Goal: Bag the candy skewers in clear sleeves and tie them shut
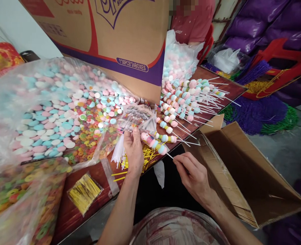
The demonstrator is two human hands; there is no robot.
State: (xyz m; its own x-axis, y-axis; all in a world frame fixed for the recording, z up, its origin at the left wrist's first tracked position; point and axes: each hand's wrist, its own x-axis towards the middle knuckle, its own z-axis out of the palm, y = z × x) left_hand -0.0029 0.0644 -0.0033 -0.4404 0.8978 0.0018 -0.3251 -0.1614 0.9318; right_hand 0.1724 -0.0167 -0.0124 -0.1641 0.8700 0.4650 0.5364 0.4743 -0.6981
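Observation:
A candy skewer (154,143) of pink, blue and white marshmallow pieces lies slantwise between my two hands. My right hand (192,172) pinches the lower end of its white stick (169,155). At the upper end, my left hand (133,149) is closed, thumb up, on what looks like a clear printed plastic bag around the top of the skewer. The exact grip is partly hidden by the fingers. Just beyond lies a stack of clear printed bags (135,115). Gold twist ties (149,156) and white sticks (117,151) lie beside my left hand.
Finished skewers (183,98) cover the table's right side. Loose marshmallows (50,126) and gummy rings (89,139) fill plastic at left. A large carton (109,44) stands behind; an open carton (242,170) sits right. A packet of gold ties (85,192) lies front left. Another person (191,23) sits opposite.

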